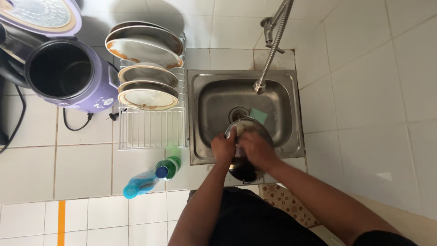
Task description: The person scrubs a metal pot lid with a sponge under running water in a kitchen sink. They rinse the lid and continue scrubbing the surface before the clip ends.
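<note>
Both grips clamped on one metal pot [246,150], left hand [223,149], right hand [256,148], four plates [146,68], two bottles [152,177]

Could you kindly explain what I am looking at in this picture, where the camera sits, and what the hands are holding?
There is no machine here: the one picture comes from a camera worn on a person's head, looking straight down. The left hand and right hand both have a grip on a round metal pot over the front edge of a steel sink. A green sponge lies in the basin under the tap. On the tiled counter stand a white dish rack with plates, a purple rice cooker with its lid open, a green bottle and a blue bottle.
</note>
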